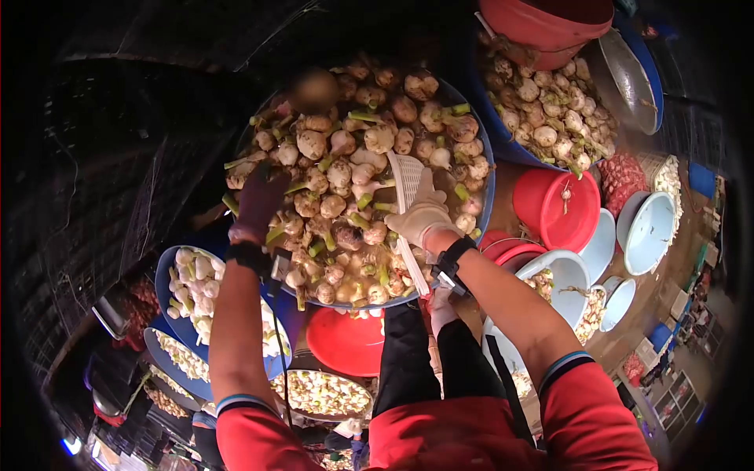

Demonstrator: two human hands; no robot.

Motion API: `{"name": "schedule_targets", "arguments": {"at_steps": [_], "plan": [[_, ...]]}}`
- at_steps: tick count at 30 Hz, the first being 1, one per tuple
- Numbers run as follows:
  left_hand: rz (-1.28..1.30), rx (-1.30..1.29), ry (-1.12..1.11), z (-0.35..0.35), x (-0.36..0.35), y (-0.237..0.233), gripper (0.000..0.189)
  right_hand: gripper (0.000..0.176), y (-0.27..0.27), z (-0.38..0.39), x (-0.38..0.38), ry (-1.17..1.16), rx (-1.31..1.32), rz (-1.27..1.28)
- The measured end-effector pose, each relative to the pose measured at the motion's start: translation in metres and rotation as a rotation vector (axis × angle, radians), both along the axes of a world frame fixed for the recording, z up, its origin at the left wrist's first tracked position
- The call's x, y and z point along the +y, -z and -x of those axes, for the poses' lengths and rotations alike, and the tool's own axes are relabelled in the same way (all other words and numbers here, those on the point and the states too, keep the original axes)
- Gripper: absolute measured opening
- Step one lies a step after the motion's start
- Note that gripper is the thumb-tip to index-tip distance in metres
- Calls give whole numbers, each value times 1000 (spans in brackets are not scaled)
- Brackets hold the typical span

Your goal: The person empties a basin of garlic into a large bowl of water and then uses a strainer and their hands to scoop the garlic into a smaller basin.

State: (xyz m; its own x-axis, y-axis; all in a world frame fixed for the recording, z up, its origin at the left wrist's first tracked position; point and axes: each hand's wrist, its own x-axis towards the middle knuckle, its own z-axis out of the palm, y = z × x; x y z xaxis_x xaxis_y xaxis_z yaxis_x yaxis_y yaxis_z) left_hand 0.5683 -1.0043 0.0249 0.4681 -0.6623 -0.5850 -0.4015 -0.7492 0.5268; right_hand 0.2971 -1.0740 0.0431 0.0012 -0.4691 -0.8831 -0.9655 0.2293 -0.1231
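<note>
Garlic bulbs (332, 206) crowd the blue tub (491, 173). Toward the tub's right side, the gloved right hand (426, 216) grips a white perforated basket (406, 179); at its left, the left hand (261, 200) meets bulbs, its openness impossible to tell.

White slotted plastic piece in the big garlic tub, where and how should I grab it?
Probably mid-length, coming from the right, where the right hand holds it: the white slotted plastic piece looks long and narrow, and garlic bulbs crowd its left side.
</note>
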Motion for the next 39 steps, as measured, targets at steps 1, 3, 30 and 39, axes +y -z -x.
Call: {"name": "schedule_targets", "arguments": {"at_steps": [1, 3, 30, 39], "plan": [[-103, 48, 71, -17, -9, 15, 59, 114, 6, 0, 0, 3, -2, 0], [50, 157, 63, -19, -17, 40, 60, 114, 17, 0, -4, 11, -1, 3], [2, 691, -34, 156, 28, 67, 89, 103, 56, 64, 25, 249, -388, 65], [-112, 306, 148, 175, 26, -40, 102, 105, -36, 99, 39, 454, -570, 37]]}}
